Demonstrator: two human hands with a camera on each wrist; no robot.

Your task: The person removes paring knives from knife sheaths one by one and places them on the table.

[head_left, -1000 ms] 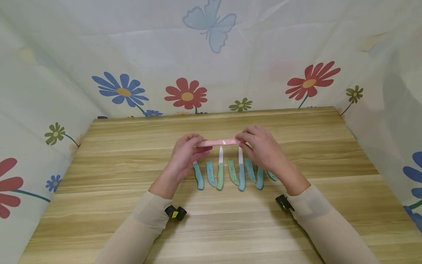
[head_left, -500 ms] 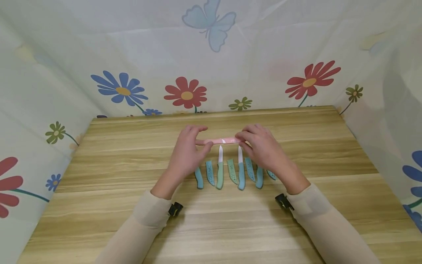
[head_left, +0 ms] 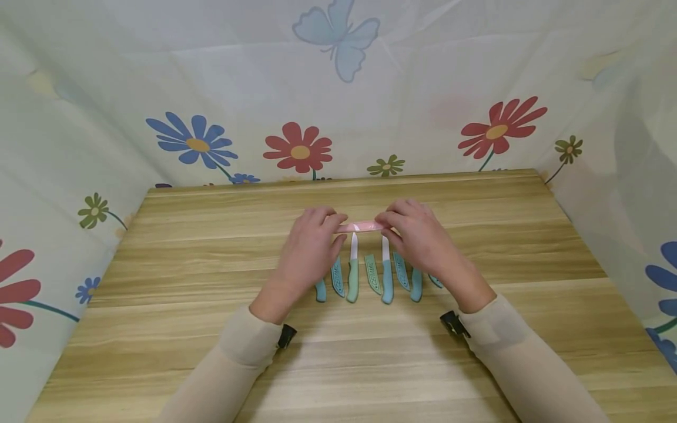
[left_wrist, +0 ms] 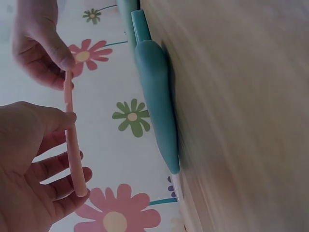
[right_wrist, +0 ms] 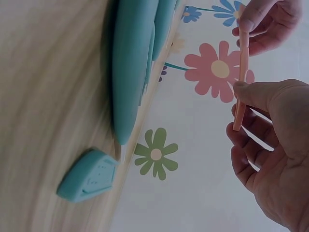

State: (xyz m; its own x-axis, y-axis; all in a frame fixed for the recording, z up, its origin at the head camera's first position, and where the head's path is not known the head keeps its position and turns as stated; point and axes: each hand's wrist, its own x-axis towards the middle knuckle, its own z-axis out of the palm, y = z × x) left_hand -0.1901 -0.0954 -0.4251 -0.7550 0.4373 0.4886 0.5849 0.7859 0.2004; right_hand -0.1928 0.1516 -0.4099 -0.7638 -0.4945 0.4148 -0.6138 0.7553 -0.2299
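A pink knife [head_left: 359, 227], apparently in its pink sheath, is held level above the table between both hands. My left hand [head_left: 312, 249] pinches its handle [left_wrist: 76, 164] between thumb and fingers. At the other end, my right hand [head_left: 423, 238] pinches the sheath [right_wrist: 239, 116]; fingers cover part of it. Below lie a green knife [head_left: 352, 282] and a blue knife [head_left: 388, 282], white blades pointing away. A green sheath [head_left: 372, 275] lies between them. Another blue knife [head_left: 321, 291] is partly hidden under my left hand.
A blue sheath [head_left: 338, 279] lies left of the green knife. Further right are a second blue sheath [head_left: 401, 271], a blue knife [head_left: 416, 286] and a third blue sheath [head_left: 436, 281] partly under my right arm. Flowered cloth [head_left: 238, 70] surrounds the wooden table [head_left: 338, 364].
My left hand loosened its fingers around the pink knife's handle, then shifted right along it and pinched it again nearer the middle. My right hand has hardly moved.
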